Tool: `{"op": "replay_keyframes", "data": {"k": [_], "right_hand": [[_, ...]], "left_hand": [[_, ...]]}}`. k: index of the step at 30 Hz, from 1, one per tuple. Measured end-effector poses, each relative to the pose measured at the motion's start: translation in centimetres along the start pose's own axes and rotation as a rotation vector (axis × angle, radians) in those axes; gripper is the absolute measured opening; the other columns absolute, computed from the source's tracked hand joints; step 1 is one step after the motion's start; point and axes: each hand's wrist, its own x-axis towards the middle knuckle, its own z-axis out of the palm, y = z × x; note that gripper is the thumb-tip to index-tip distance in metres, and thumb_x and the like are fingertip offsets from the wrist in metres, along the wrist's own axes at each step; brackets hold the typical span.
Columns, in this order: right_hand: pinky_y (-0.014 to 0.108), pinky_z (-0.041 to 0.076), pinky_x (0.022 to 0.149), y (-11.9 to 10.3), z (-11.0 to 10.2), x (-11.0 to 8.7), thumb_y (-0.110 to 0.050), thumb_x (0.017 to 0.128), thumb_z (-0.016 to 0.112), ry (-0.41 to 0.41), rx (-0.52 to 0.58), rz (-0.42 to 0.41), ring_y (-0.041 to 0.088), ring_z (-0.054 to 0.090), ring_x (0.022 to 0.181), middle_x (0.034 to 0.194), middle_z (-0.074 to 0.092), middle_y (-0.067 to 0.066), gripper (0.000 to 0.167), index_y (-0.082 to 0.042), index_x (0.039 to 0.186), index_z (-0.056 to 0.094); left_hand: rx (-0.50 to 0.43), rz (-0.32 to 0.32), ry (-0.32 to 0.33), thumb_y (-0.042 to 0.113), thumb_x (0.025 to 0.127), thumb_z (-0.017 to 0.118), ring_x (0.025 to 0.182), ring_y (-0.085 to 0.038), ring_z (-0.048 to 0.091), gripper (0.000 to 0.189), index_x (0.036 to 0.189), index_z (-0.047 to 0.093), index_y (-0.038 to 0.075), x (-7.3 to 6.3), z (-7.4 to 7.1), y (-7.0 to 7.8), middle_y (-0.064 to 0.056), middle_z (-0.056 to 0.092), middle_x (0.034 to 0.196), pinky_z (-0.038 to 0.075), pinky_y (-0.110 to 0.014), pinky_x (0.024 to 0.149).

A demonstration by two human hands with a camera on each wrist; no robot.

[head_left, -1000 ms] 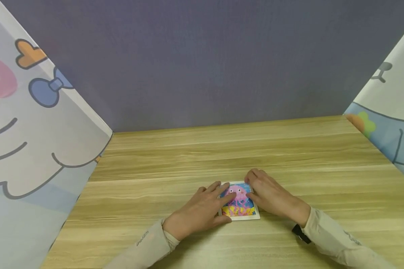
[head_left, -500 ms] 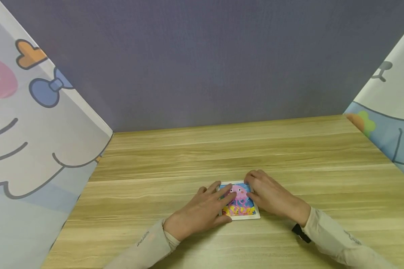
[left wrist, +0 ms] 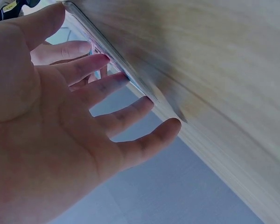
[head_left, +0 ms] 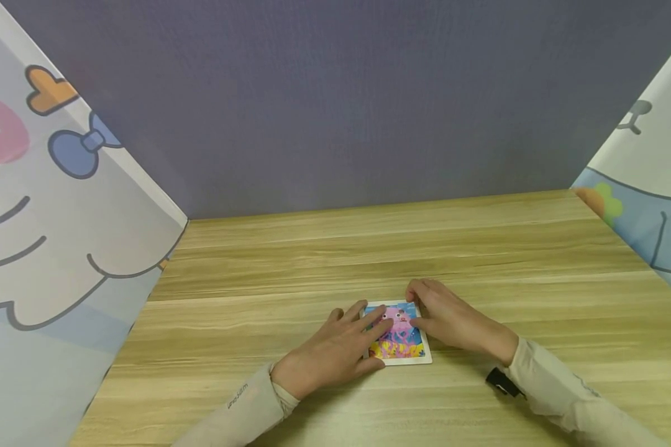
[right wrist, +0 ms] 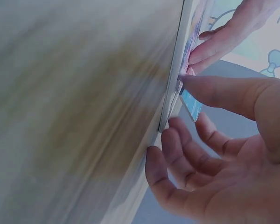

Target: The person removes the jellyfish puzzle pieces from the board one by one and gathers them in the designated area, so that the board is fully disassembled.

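A small square jellyfish picture puzzle in a white frame lies flat on the table. My left hand rests across its left side with fingers spread and straight, the thumb at the near edge; the left wrist view shows the left palm facing the puzzle's edge. At the far right corner is my right hand. In the right wrist view its thumb and index finger pinch a thin blue puzzle piece, which stands tilted up from the frame. The other fingers of the right hand curl beyond the frame's edge.
The wood-grain table stretches out around the puzzle. A grey-blue panel rises behind it, with cartoon-printed walls at the left and right. A black strap end hangs from the right wrist.
The jellyfish's right-hand part now looks tilted and shifted under my right hand, which has moved very slightly. My left hand stays in place.
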Motion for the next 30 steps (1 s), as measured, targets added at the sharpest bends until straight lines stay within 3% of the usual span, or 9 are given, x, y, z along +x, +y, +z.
{"op": "replay_keyframes", "data": {"k": [5, 15, 30], "right_hand": [[0.024, 0.048, 0.063, 0.2, -0.5, 0.2, 0.001, 0.087, 0.072, -0.025, 0.107, -0.018, 0.007, 0.054, 0.073, 0.08, 0.06, -0.006, 0.021, -0.01, 0.096, 0.057], [0.024, 0.05, 0.064, 0.5, -0.9, 0.2, 0.002, 0.087, 0.071, -0.017, 0.136, -0.054, 0.004, 0.057, 0.072, 0.081, 0.065, -0.006, 0.021, -0.011, 0.096, 0.058], [0.026, 0.05, 0.065, 1.0, -2.4, 0.2, -0.002, 0.09, 0.07, 0.006, 0.14, 0.027, 0.008, 0.06, 0.075, 0.083, 0.066, -0.003, 0.016, -0.012, 0.097, 0.059]], "left_hand": [[-0.037, 0.0, -0.009, 0.054, 0.099, 0.05, 0.144, -0.037, 0.033, 0.062, 0.156, 0.033, 0.035, 0.0, 0.0, 0.0, -0.004, 0.031, 0.161, 0.042, -0.059, 0.103], [-0.028, -0.001, -0.026, 0.053, 0.1, 0.05, 0.145, -0.036, 0.031, 0.06, 0.155, 0.033, 0.037, -0.1, 0.0, -0.1, -0.003, 0.029, 0.162, 0.041, -0.059, 0.104], [-0.006, -0.009, -0.036, 0.054, 0.1, 0.05, 0.146, -0.036, 0.031, 0.061, 0.156, 0.032, 0.036, 0.0, 0.0, 0.2, -0.003, 0.029, 0.162, 0.042, -0.058, 0.104]]}}
